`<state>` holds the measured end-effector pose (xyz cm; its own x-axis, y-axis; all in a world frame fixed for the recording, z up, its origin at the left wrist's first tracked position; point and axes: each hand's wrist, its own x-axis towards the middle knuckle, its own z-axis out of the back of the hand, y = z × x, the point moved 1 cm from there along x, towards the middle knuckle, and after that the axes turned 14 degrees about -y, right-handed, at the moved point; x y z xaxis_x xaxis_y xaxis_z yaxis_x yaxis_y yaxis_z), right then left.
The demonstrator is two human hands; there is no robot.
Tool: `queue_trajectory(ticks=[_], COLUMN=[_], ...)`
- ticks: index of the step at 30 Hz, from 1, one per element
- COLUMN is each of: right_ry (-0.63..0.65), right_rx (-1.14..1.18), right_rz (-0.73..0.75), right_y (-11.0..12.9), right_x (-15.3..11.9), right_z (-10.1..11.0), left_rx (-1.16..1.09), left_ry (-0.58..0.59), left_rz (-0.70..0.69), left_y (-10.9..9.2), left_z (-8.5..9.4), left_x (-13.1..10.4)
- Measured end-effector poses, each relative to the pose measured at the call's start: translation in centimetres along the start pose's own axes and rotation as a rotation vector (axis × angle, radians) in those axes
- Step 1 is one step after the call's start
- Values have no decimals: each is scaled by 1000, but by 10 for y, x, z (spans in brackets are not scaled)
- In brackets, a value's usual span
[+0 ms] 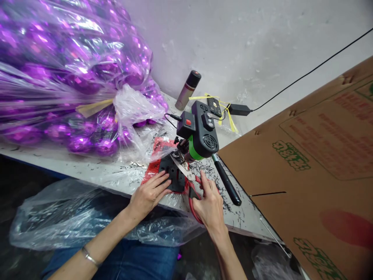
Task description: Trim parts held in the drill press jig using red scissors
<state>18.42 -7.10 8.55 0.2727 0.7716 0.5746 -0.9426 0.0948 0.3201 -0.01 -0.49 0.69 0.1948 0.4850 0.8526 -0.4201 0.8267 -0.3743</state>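
My right hand (pixel 210 202) is closed around scissors (pixel 184 168) with red and black handles. Their blades reach up and left under a small black-and-green bench machine (pixel 201 132), which looks like a mini drill press with a red switch and a black-gripped lever (pixel 229 182). Whether anything sits between the blades I cannot tell. My left hand (pixel 150 194) lies with fingers stretched out, their tips on the machine's dark base plate (pixel 176 181). Beneath that plate is a red sheet (pixel 151 169).
Clear plastic bags of shiny purple balls (pixel 72 77) crowd the table's left. A spray can (pixel 188 91) and a black power adapter (pixel 239 109) stand near the wall. To the right is a large cardboard box (pixel 291 167). Black scraps litter the white table (pixel 105 175); plastic film covers my lap.
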Motion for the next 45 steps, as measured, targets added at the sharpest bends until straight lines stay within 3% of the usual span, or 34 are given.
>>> queue_trajectory(ticks=[8,16,24,33,36,41,45], right_ry=[95,147,-23,-58,1,226,267], right_rx=[17,2,13,-31,-49,-62,-36], right_rz=[-6,-32,55,102,59,-92,-180], right_y=[5,-7,3,3,3,-8,-17], right_x=[20,7,10,-2,1,0,-15], right_z=[7,12,12,16,19,37,53], left_rx=[-30,-12,0,5,0,-15,-17], left_ry=[17,26,20,4,-10,-26,-18], left_rz=[20,4,-8,8,6,15,40], left_y=[3,2,1,-2,-2,-3,-4], left_z=[1,1,2,1,0,-1,0], left_x=[-2,-1,0,0,0,0,1])
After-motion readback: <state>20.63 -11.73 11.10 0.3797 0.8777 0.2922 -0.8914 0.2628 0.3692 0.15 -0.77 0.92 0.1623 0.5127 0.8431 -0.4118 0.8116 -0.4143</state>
